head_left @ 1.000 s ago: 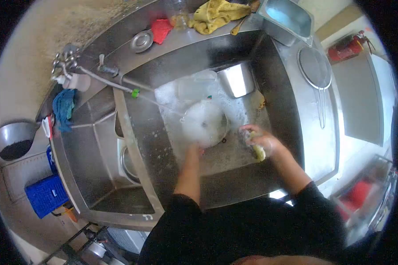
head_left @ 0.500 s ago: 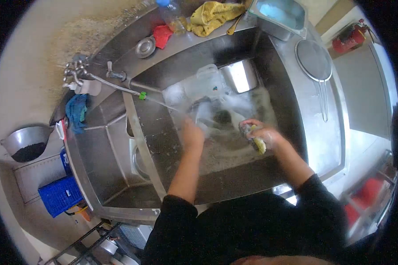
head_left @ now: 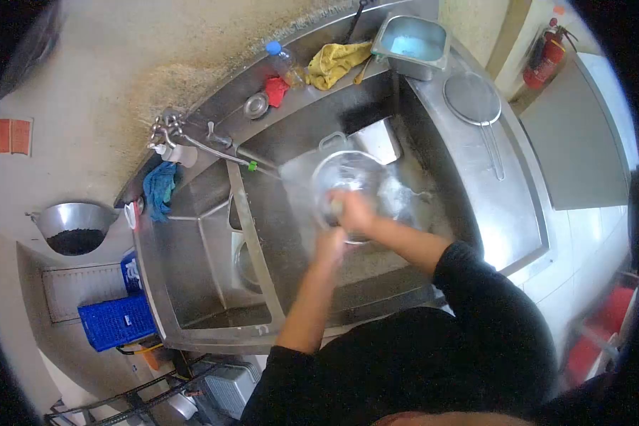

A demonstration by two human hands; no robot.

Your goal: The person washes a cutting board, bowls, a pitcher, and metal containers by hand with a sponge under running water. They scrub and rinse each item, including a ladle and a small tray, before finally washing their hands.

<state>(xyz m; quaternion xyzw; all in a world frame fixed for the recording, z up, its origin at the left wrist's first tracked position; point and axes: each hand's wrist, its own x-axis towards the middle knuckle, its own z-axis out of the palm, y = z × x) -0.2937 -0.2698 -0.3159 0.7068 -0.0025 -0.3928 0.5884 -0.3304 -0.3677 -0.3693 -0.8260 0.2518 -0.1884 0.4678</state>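
Observation:
A round, shiny metal bowl (head_left: 351,169) is tilted up in the large sink (head_left: 433,227), its outline partly blurred. At its near rim, my left hand (head_left: 329,245) is closed and grips the edge. Over the bowl's inner face, my right hand (head_left: 356,213) is smeared by motion, with a pale bit of sponge (head_left: 336,206) showing at its fingers. Beyond the bowl stand a clear plastic container (head_left: 332,140) and a rectangular steel pan (head_left: 378,140). Suds and water (head_left: 397,199) lie beside the bowl.
A tap hose (head_left: 220,154) with a green clip reaches over the sink from the left. On the back ledge are a bottle (head_left: 285,64), a red cloth (head_left: 276,91), a yellow cloth (head_left: 332,65) and a steel tub (head_left: 413,53). A strainer (head_left: 473,99) lies on the right.
My right hand has moved left with the sponge, from the right of the sink onto the bowl. The bowl now shows tilted up at my left hand. The camera view has shifted.

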